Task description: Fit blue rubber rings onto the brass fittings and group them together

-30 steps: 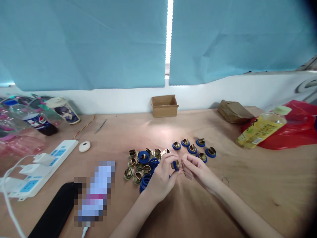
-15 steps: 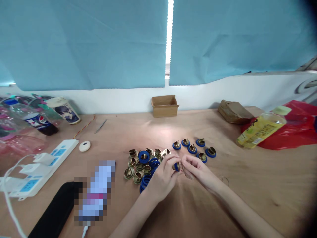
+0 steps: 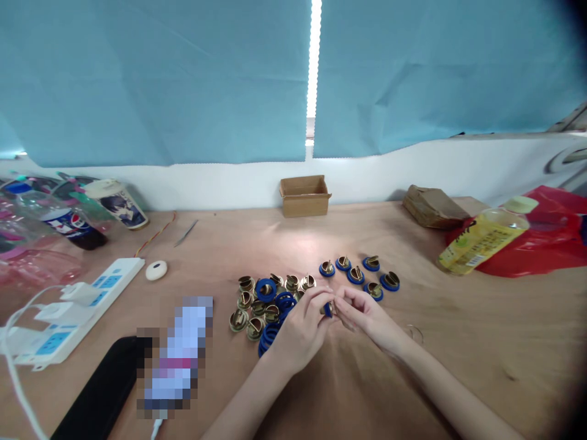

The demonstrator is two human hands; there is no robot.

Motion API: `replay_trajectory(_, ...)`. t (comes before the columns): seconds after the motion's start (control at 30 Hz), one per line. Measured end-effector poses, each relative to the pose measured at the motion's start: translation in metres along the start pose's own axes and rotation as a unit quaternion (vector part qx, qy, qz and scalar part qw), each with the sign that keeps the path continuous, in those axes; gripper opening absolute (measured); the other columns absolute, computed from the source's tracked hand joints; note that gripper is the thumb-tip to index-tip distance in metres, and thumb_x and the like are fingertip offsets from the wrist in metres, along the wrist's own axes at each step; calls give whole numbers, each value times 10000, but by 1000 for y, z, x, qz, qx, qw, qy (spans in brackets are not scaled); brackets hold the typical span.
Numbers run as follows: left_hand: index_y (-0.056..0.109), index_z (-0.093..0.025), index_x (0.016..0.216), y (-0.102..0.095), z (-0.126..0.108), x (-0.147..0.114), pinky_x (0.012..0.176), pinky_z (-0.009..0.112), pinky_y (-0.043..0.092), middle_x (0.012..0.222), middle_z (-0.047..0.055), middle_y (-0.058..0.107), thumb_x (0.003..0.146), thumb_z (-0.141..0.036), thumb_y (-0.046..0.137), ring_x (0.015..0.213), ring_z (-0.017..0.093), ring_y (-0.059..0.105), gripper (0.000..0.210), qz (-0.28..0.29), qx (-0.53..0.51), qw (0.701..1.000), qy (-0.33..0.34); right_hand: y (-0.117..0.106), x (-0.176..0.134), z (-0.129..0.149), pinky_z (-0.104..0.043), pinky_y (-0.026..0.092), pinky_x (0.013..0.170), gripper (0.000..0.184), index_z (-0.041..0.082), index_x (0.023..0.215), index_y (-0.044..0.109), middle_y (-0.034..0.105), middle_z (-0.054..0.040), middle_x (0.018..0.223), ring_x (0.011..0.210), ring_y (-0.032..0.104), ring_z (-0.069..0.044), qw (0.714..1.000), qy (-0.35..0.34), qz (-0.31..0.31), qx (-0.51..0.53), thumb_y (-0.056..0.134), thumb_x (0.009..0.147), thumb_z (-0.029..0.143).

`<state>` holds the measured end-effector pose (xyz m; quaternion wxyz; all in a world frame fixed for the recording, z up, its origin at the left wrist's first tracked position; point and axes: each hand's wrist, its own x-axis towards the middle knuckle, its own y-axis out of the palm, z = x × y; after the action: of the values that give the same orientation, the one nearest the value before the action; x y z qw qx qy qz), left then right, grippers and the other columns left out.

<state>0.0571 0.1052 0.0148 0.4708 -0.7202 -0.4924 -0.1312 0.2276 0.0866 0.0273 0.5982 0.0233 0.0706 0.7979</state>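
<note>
My left hand [image 3: 300,333] is closed on a small brass-coloured metal fitting with a blue ring [image 3: 327,309], held on edge above the table. Against its right side, the fingertips of my right hand [image 3: 362,311] are pinched together; what is between them is too small to make out. Left of and partly behind my left hand lies a cluster of round brass-coloured fittings [image 3: 255,328] with half-disc flaps. Loose blue rings [image 3: 270,336] are heaped among them. Beyond my right hand sit several fittings with blue rings around their bases [image 3: 356,275].
Thin wire rings [image 3: 416,333] lie right of my right forearm. An open cardboard box [image 3: 306,197] stands at the back. A power strip [image 3: 87,311], a blurred-out phone-like object [image 3: 181,354] and a black case [image 3: 103,388] are left; a yellow-labelled bottle [image 3: 483,238] leans right.
My right fingers have shifted slightly left, closer against the fitting in my left hand. Everything on the table stays in place.
</note>
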Motion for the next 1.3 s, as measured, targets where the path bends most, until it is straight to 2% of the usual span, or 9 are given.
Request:
replay_trajectory(0.17,452,-170,1210,-2,-2,1,934,380,562,1171,134,581,923,-118,517,1128,219,594,300,-9,26,999,16,2,0,2,-247,229,497,432,189,715,490,390,64,591,512,307,-83,1000,-10,-5,-14,623,817,586)
replay_trajectory(0.47,449,-168,1225,-4,-1,-1,906,372,586,1170,143,607,936,-136,521,1143,230,608,300,-21,70,996,51,6,1,-4,-248,193,484,439,199,693,463,369,72,562,504,270,-86,1000,-20,-11,-1,635,807,586)
replay_trajectory(1.1,476,-154,1203,-3,3,-4,948,381,567,1145,138,621,942,-105,477,1181,231,586,266,-15,72,995,67,5,5,-10,-238,215,482,452,198,687,451,383,73,554,495,295,-82,1000,-29,-9,-1,640,799,593)
replay_trajectory(1.3,453,-161,1236,-1,5,-6,963,401,555,1171,139,608,933,-70,476,1197,228,574,317,-6,73,995,67,6,6,-13,-237,187,469,465,200,688,446,358,81,543,482,266,-78,1000,-20,-19,4,645,782,610)
